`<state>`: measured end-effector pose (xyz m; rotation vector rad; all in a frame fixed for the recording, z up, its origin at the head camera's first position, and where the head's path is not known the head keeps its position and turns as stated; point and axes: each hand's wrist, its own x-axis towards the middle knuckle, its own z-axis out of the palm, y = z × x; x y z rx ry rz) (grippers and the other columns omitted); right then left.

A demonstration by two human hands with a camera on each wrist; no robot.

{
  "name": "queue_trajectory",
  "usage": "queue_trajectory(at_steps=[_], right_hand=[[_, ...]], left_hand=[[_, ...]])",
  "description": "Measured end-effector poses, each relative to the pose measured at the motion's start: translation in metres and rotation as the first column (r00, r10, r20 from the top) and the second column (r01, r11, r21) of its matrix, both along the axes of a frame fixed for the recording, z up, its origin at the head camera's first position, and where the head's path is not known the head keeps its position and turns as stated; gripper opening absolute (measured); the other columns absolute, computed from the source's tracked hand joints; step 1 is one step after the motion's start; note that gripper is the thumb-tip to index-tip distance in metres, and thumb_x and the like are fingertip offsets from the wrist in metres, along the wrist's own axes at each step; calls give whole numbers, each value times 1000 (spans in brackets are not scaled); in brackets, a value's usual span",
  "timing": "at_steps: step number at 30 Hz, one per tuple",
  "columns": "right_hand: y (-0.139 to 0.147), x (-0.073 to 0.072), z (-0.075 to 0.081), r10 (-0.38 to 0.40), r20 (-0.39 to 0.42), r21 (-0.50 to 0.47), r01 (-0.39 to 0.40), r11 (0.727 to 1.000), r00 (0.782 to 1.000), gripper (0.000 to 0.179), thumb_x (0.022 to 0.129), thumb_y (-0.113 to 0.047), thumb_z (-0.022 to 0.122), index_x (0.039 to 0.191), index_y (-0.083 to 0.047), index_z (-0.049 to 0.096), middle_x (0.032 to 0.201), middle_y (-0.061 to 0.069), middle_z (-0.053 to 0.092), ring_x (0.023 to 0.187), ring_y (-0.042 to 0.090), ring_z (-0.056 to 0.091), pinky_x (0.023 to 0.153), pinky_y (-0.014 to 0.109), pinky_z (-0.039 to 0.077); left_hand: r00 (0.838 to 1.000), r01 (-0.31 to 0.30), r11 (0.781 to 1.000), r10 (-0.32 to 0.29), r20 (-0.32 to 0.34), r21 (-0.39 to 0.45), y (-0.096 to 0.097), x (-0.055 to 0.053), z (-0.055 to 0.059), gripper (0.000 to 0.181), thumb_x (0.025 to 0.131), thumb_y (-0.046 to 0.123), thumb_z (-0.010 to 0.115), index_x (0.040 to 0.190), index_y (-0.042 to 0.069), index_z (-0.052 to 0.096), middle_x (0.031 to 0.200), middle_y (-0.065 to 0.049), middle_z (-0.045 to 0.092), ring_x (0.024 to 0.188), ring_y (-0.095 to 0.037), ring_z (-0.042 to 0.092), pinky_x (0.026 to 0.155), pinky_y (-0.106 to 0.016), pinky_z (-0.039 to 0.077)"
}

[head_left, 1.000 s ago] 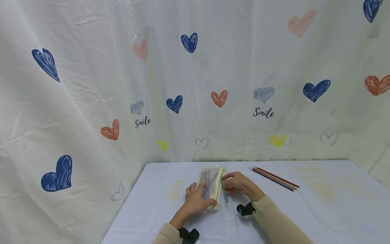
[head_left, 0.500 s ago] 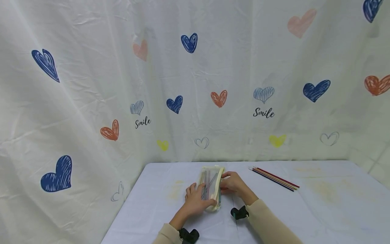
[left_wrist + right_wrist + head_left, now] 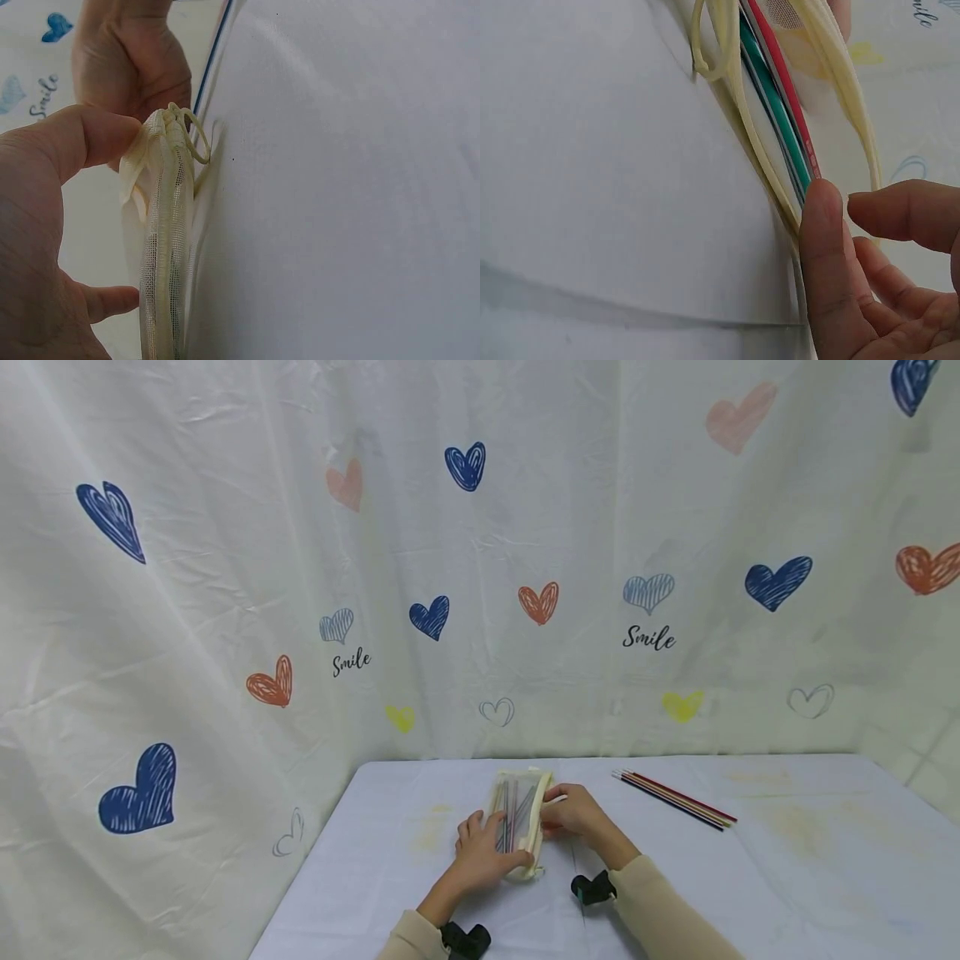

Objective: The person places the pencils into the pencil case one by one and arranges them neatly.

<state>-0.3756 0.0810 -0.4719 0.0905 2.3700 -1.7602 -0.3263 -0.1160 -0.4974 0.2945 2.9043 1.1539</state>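
Observation:
A see-through mesh pencil case (image 3: 534, 843) with cream edging lies on the table, with several pencils (image 3: 513, 814) showing through its top. My left hand (image 3: 482, 852) holds it down from the left, the thumb at the near end; in the left wrist view thumb and a finger touch the mesh side (image 3: 161, 247). My right hand (image 3: 573, 810) is at the case's right edge. In the right wrist view the zip side gapes, and a teal pencil (image 3: 776, 112) and a red pencil (image 3: 787, 94) lie inside. My right thumb (image 3: 823, 225) touches their ends, the other fingers bent loosely behind.
A small bundle of pencils (image 3: 675, 800), dark red, gold and black, lies to the right on the white-covered table (image 3: 810, 877). Behind the table hangs a white curtain (image 3: 570, 527) printed with hearts. Black wrist cameras (image 3: 594, 889) sit under both wrists.
The teal pencil, earlier in my right hand over the case's right edge, has slid inside the case. My right hand moved left to the edge. The left hand stays put.

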Motion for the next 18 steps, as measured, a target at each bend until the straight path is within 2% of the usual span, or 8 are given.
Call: queue_trajectory(at_steps=[3, 8, 18], right_hand=[[9, 2, 4, 12, -5, 24, -12, 1000, 1000, 36, 87, -1, 67, 122, 5, 59, 91, 14, 69, 71, 19, 68, 66, 33, 60], [32, 4, 11, 47, -27, 85, -44, 995, 999, 37, 92, -8, 67, 126, 5, 59, 100, 16, 70, 79, 20, 69, 73, 35, 62], [90, 12, 17, 74, -123, 115, -59, 992, 990, 38, 96, -10, 65, 129, 7, 55, 106, 21, 69, 86, 24, 70, 78, 40, 62]], left_hand=[[1000, -2, 1000, 2, -3, 2, 0, 1, 0, 95, 74, 55, 77, 151, 10, 45, 157, -30, 25, 145, -46, 18, 114, -69, 22], [1000, -6, 1000, 6, -11, 4, 1, 3, 0, 92, 75, 53, 77, 150, 10, 47, 157, -31, 26, 145, -47, 20, 113, -70, 23], [1000, 12, 1000, -12, -3, 9, -1, 2, -2, 91, 78, 53, 77, 152, 11, 45, 158, -31, 24, 146, -48, 18, 112, -73, 20]])
